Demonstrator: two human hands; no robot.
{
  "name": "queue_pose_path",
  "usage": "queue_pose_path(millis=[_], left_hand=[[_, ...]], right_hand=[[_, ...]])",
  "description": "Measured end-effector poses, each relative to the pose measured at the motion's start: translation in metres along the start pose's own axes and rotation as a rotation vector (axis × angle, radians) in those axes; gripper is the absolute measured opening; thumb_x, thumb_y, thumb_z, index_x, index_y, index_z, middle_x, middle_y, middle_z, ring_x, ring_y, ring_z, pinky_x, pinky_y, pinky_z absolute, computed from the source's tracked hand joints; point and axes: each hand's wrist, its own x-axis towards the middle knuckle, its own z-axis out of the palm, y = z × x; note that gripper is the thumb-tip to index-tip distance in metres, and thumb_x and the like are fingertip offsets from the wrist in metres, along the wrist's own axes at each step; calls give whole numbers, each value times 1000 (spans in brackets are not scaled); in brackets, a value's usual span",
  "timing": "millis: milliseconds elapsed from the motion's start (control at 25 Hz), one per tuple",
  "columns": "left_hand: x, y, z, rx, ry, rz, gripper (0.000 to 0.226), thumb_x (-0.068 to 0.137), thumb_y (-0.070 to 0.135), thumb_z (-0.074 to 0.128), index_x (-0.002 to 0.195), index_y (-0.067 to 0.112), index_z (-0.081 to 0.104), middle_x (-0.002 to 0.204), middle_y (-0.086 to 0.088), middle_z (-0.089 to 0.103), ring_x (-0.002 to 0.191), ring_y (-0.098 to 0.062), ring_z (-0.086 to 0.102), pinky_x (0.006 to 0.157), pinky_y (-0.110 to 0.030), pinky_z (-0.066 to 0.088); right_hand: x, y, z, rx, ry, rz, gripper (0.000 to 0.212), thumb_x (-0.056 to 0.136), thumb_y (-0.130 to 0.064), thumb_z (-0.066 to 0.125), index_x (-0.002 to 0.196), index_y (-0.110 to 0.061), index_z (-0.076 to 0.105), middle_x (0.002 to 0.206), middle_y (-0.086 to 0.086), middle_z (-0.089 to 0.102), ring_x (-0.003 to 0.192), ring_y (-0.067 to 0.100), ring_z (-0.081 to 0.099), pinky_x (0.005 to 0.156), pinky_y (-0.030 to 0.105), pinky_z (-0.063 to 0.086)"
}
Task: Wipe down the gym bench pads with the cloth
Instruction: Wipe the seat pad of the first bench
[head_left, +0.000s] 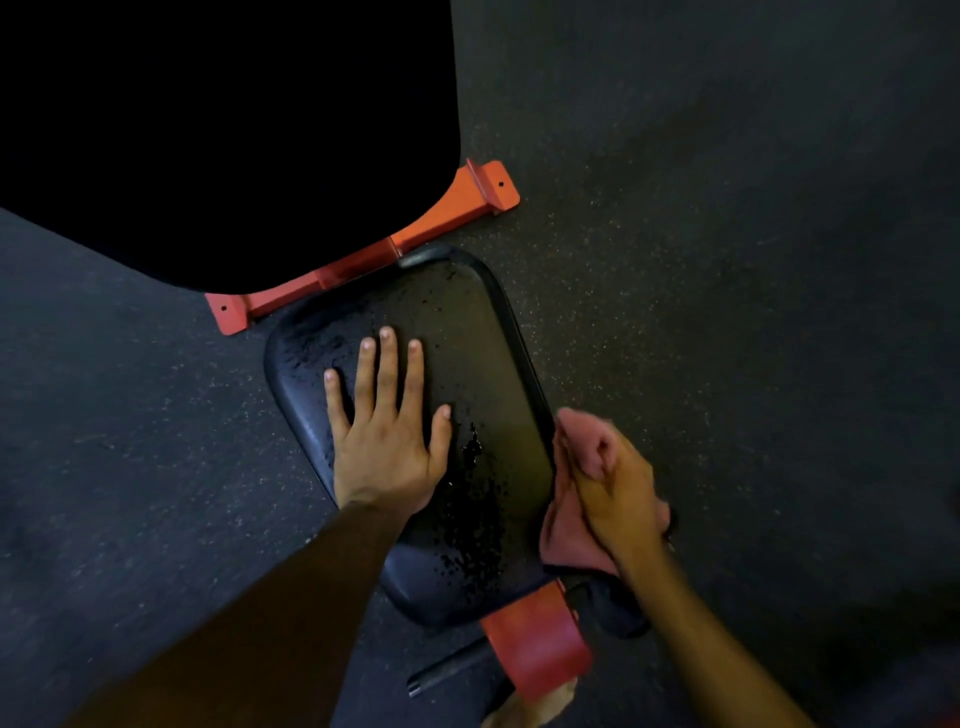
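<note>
Right hand (615, 483) fingers clenched round pink cloth (563, 525) at wet seat pad (478, 332) edge; left hand (387, 436) flat, fingers released.

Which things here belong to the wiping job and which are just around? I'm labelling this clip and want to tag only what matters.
Part of the job:
- seat pad, speckled with droplets
- pink cloth, gripped by the right hand at the pad's edge
- left hand, flat on the pad

Just around:
- orange frame foot
- black bar on the floor
- rubber floor
</note>
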Motion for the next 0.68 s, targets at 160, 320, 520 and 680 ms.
queue_pose_path(millis=[160,320,520,680], left_hand=[[0,1,0,5,2,5,72,105,53,22,167,16,12,175,-9,0,161,-27,-2,126,-65,5],[0,-1,2,15,17,11,72,105,53,23,166,16,14,175,-9,3,161,-27,-1,126,-64,3],[1,0,1,15,13,10,72,105,53,21,166,17,13,175,-8,2,162,-26,0,126,-63,5],[1,0,2,2,17,14,72,104,53,23,166,17,14,175,-8,2,162,-26,0,126,-64,5]], right_hand=[[119,-72,20,-12,32,-144,20,104,-30,52,111,-14,63,106,-2,62,96,9,59,86,32,51],[206,-130,26,-152,-92,-325,33,99,-23,63,131,-16,59,122,5,65,105,15,58,88,34,49],[182,-108,15,83,-182,-135,22,100,-27,63,117,-15,67,103,-2,69,94,11,65,82,30,49],[65,-38,-9,215,-135,30,12,98,-35,67,109,-39,70,105,-12,73,100,3,69,87,26,55]])
